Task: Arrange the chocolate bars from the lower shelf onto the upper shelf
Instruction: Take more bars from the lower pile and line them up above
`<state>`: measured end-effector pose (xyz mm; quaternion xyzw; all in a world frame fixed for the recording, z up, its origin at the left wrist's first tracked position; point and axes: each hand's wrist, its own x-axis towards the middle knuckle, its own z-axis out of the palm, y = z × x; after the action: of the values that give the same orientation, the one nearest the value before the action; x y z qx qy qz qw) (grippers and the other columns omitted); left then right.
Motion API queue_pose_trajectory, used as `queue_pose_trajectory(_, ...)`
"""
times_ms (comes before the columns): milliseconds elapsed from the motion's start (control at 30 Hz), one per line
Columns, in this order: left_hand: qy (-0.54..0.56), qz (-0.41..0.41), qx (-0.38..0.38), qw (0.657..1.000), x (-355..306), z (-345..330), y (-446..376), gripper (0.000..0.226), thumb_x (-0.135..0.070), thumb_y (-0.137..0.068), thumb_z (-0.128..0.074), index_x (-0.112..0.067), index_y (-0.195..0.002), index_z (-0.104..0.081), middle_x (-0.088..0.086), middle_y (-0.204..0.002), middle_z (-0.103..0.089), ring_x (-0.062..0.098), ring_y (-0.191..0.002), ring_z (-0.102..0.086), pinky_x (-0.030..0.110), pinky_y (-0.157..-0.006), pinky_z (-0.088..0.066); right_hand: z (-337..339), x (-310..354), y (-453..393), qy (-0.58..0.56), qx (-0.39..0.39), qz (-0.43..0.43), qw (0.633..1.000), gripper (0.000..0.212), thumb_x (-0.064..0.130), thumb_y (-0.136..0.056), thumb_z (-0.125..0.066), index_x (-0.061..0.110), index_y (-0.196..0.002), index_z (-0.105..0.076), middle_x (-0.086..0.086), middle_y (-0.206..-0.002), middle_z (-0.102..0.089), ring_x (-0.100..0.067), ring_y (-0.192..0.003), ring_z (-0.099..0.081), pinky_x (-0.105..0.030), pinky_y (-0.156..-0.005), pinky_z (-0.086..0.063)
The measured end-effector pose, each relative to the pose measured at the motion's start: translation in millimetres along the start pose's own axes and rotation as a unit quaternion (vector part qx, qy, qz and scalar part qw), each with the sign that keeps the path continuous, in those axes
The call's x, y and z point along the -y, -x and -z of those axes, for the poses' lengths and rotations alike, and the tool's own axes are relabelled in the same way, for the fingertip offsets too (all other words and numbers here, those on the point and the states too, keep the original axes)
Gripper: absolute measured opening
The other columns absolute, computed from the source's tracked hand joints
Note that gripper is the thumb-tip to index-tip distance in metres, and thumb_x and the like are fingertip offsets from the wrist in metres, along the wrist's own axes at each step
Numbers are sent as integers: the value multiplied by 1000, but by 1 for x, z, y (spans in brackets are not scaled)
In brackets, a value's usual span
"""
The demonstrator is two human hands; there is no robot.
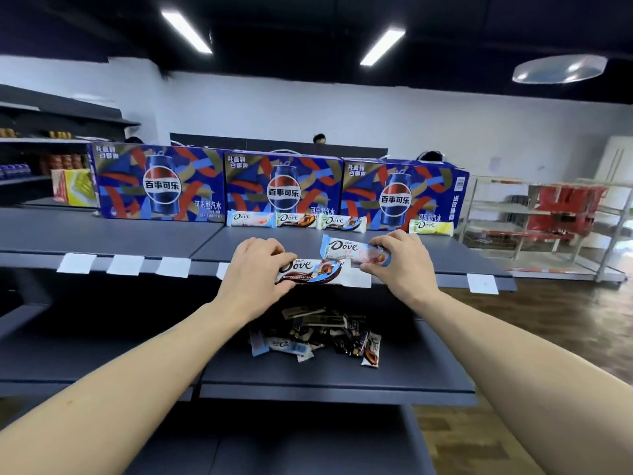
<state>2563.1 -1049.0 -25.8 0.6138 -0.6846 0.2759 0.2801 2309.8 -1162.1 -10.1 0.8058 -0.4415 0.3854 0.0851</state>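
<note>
Head view takes in four Dove bars lined up at the back of the upper shelf: a pale blue and pink one, a brown one with a green end, another green-ended one, and a yellow-green one set apart to the right. Behind them stand three blue Pepsi cartons side by side, walling off the rear of the shelf. Two more bars are in the person's grasp just above the shelf's front edge: the left hand curls its fingers over the left end of a brown bar, and the right hand pinches the right end of a pale blue bar, which overlaps the brown one's far end. On the lower shelf, below the wrists, lies a loose heap of bars (too jumbled and shadowed to count). White price tags dot the upper shelf's lip.
</note>
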Motion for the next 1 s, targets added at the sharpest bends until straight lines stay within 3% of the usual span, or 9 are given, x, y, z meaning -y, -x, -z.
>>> queue_pose_trajectory(333,-41,35,10,999,56,-9,-21,45,-42,-76,-76,-24,-116,-68,-3,-102,-62,22,-96,-55,39,-96,-37,-38,20,-46,-30,47,13,998,51,46,-77,-78,20,-119,-66,0,-113,-58,-23,-109,-45,-32,-89,-42)
queue_pose_trajectory(600,-87,68,22,994,110,-20,-46,44,-42,-82,-69,-26,-122,-62,-4,-114,-59,21,-107,-51,39,-109,-27,-87,49,-89,-64,72,37,995,50,36,-78,-80,15,-121,-66,0,-110,-54,-21,-110,-40,-22,-86,-29)
queue_pose_trajectory(1000,-115,91,77,986,192,-45,-71,48,-45,-85,-65,-30,-130,-56,-6,-115,-56,19,-109,-50,37,-111,-25,-159,86,-156,-60,119,39,990,52,37,-68,-85,13,-112,-71,-6,-104,-60,-26,-101,-54,-34,-88,-46)
